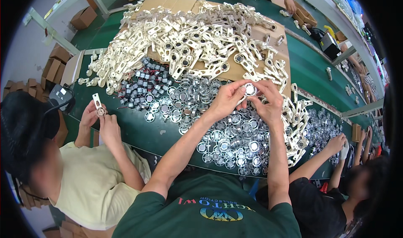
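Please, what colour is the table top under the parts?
Dark green; the table shows best in the head view, beside the silver discs.

Both bare forearms rise from the lower edge of the frame and converge above the middle of the work surface, well short of its far edge. The left arm, out of a dark green short sleeve, runs up diagonally with the wrist straight, and the left hand (226, 98) curls inward, thumb and fingertips pinched. The right forearm climbs almost vertically; the right hand (267, 100) bends at the wrist toward the left, fingers arched downward. The fingertips of the two hands meet, closed together.
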### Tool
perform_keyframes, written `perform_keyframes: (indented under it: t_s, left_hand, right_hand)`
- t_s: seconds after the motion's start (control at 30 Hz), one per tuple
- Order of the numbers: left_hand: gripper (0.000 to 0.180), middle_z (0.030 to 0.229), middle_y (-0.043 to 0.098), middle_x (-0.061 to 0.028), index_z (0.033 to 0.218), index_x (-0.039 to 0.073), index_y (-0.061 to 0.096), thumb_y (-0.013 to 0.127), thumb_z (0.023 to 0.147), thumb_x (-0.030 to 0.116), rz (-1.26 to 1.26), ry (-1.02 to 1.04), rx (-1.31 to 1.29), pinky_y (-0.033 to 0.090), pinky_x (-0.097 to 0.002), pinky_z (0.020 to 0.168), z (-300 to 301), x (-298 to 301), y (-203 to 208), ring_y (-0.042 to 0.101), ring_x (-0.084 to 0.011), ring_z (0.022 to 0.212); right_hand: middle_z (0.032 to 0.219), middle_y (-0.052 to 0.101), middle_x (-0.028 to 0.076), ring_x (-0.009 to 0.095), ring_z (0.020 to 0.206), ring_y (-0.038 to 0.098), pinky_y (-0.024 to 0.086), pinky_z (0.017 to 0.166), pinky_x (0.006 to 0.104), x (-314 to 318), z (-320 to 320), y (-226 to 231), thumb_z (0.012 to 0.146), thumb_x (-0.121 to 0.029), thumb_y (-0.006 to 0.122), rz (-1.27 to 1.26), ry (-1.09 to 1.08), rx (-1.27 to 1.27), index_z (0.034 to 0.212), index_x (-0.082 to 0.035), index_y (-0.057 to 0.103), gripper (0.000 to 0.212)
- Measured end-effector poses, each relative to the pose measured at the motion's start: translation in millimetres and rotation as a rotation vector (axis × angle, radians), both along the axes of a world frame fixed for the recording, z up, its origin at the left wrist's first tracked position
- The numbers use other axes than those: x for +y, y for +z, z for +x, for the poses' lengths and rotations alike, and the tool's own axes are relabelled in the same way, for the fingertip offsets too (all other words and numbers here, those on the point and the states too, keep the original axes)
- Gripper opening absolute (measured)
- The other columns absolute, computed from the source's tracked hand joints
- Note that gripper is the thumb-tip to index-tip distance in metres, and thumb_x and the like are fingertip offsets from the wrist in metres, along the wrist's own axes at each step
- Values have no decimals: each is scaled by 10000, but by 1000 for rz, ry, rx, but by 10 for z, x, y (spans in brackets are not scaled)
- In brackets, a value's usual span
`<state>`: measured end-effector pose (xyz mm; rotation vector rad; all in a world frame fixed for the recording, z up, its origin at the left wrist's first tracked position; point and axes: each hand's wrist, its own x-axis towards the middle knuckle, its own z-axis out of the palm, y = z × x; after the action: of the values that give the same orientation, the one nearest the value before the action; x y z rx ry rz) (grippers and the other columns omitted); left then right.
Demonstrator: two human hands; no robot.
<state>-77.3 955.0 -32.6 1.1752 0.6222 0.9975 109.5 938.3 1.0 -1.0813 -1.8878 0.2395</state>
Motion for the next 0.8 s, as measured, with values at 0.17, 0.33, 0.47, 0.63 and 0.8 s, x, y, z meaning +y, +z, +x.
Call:
perform_keyframes:
  t_s: [0.17,0.33,0.47,0.63,0.8]
  left_hand:
    - [380,783,655,-18,1463,14,570,508,1131,187,16,40,38,462,-215,558,17,-27,4,587,-68,646]
    - [357,862,675,-28,1436,3,580,519,1125,167,-4,47,48,489,-217,573,67,-16,-50,617,-76,673]
    - [340,979,704,-46,1418,-1,575,545,1110,142,-27,61,33,550,-235,655,79,-11,-74,653,-88,752]
    - [255,993,728,-72,1324,8,585,562,1081,83,113,132,-20,571,-273,671,201,-7,-27,666,-117,744]
    - [230,966,733,-39,1264,19,613,522,1054,8,195,249,205,502,-232,610,320,6,111,588,-63,676]
  right_hand:
    - [1063,734,109,199,831,724,588,695,307,-10,4,-65,744,-39,873,-47,-34,70,1165,-55,794,428]
    - [1060,730,113,205,872,726,593,705,313,-30,34,-131,731,-31,880,31,-61,36,1165,-57,793,444]
    - [1078,714,108,201,922,718,604,750,317,-31,-1,-146,745,19,872,19,-27,65,1189,-21,762,459]
    - [1080,703,69,113,911,686,589,816,273,-17,85,-183,852,71,801,-518,80,679,1153,51,711,315]
    - [938,729,51,92,822,681,573,770,255,44,152,-234,875,63,791,-431,34,603,1085,53,715,224]
